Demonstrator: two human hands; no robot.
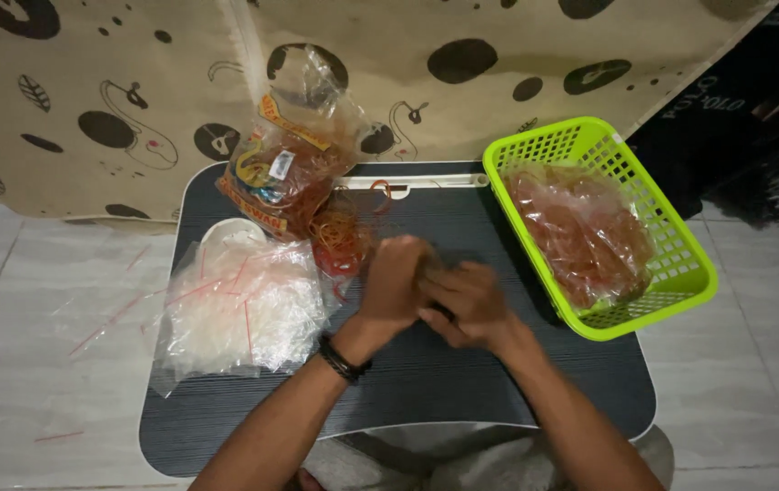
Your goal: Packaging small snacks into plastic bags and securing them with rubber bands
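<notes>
Both arms are bare, with no sleeves. The left hand (396,277) has a dark braided band (343,360) around its wrist.

Clear plastic bag of rubber bands (285,168), bearing a yellow, red and blue label (257,173): beyond the left grip (396,277). Stack of clear bags (239,309): left of it. Filled clear packets (580,232): in basket, right of right grip (467,300).
</notes>
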